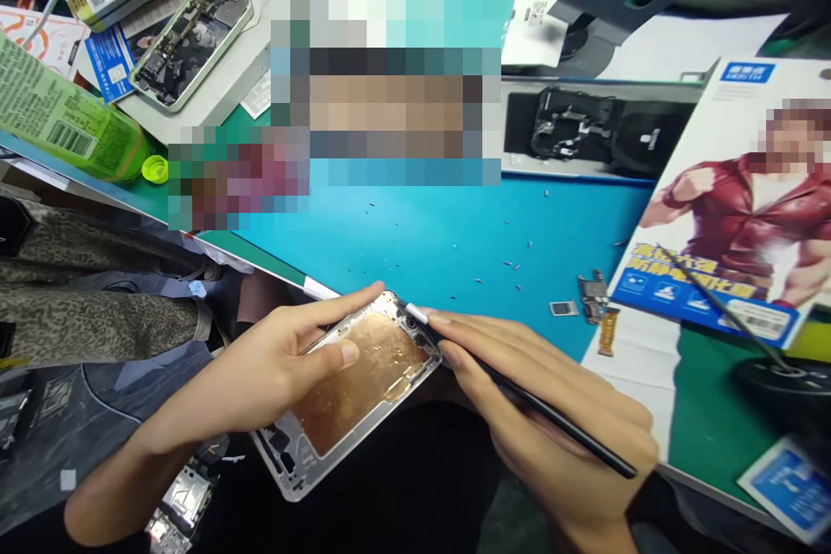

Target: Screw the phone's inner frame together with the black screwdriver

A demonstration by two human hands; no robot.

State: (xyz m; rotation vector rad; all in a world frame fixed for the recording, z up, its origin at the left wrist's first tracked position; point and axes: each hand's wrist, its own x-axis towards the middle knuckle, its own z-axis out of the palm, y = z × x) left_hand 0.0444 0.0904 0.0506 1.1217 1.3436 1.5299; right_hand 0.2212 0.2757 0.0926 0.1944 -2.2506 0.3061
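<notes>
Two hands share one phone frame (351,402), which lies tilted between them. The left hand (279,368) is half curled and grips the frame by its long side, the thumb laid upon the copper-coloured panel (380,355) and the index finger stretched along the edge. The right hand (558,459) is curled around a black pen-like tool (545,409); its white tip (416,312) is at the frame's corner, though whether it touches I cannot tell. Beyond the hands spreads a blue mat (428,229) with tiny pieces (507,264). Ahead of the right hand lie a small circuit board (593,298) and, just beside it, a metal plate (563,308)
</notes>
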